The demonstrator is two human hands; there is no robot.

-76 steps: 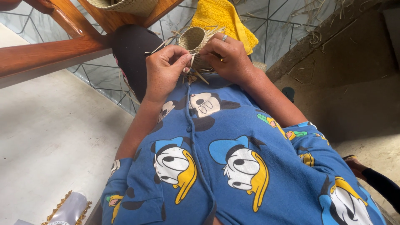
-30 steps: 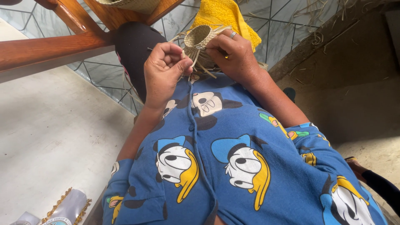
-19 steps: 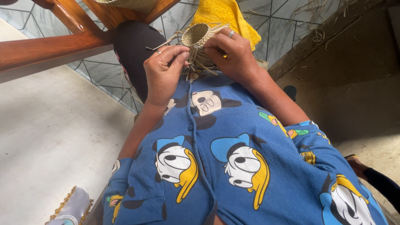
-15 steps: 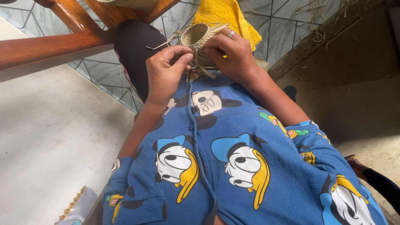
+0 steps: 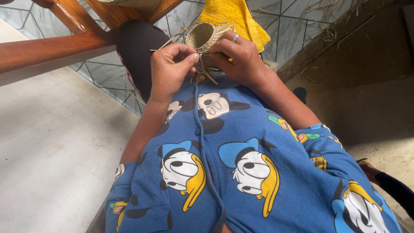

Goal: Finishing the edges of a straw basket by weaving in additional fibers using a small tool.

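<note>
We see a small woven straw basket [image 5: 202,36], round and open-mouthed, held up in front of the chest between both hands, over the lap. Its mouth is tilted toward the upper left, and loose straw strands [image 5: 206,74] stick out below it and to the sides.

Our right hand [image 5: 238,55] wraps the basket from the right side, fingers curled over its wall and grip pressed onto the weave; a silver ring [image 5: 236,37] sits on one finger. Our left hand [image 5: 171,64] is just beside the basket on its left, thumb and forefinger pinched together on a thin straw strand at the basket's lower edge. The two hands are touching or nearly so at the fingertips; we cannot tell which.

Just behind the basket lies a yellow towel [image 5: 235,15], draped over the knee. A knee in a dark trouser leg [image 5: 134,47] rises to the left of the hands. Below the hands spreads a blue button-up shirt [image 5: 233,172] printed with cartoon figures.

A reddish wooden frame [image 5: 56,47] crosses the upper left, above a pale grey floor [image 5: 51,151]. Behind it is a tiled surface with dark lines [image 5: 297,26], and scattered straw bits [image 5: 327,32] lie on the brown ground at upper right.
</note>
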